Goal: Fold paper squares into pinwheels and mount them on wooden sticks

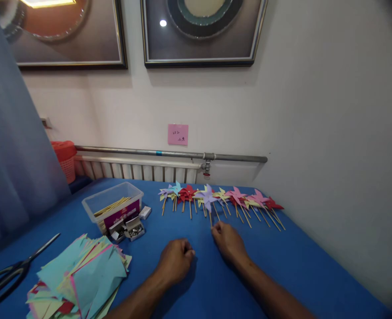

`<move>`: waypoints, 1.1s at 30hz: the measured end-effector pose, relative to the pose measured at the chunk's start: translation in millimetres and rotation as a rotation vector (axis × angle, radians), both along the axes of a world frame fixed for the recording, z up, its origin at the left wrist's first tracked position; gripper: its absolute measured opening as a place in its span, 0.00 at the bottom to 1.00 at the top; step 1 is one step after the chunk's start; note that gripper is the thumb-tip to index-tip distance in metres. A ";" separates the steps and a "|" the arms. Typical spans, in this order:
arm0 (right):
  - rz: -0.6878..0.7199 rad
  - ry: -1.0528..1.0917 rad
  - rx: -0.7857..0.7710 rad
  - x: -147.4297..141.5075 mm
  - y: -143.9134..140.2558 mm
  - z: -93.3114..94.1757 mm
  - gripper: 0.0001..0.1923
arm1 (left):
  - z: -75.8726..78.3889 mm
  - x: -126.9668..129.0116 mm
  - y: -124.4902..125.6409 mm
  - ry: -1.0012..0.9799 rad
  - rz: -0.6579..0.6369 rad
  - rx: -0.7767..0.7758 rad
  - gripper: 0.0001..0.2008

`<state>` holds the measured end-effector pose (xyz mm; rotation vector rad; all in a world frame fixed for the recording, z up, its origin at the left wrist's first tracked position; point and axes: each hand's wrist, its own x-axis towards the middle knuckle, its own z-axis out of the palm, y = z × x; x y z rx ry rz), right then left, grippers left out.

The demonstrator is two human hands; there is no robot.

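**Head view: right hand pinching a purple pinwheel's stick**

I see my right hand (228, 241) on the blue table (298, 266), fingertips pinched on the lower end of the stick of a purple paper pinwheel (207, 196). That pinwheel lies in the row of pinwheels (235, 199) along the far edge. My left hand (176, 259) rests beside it, curled into a loose fist, holding nothing I can make out. To the left: a clear plastic box of sticks (112, 204), small boxes of pins (131, 229), a pile of paper squares (79, 277), and scissors (6, 274).
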<state>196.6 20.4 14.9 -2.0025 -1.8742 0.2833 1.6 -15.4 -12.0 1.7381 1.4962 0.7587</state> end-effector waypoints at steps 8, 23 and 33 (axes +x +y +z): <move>-0.162 -0.178 -0.017 31.3 48.0 11.1 0.18 | 5.0 0.1 -5.2 0.090 -0.040 0.040 0.07; -0.179 -0.222 -0.047 35.7 64.2 -5.5 0.18 | 4.7 3.6 -9.3 0.167 -0.084 0.103 0.07; -0.178 -0.209 0.078 32.4 47.3 5.9 0.18 | -1.0 2.5 -6.5 0.123 -0.094 0.109 0.07</move>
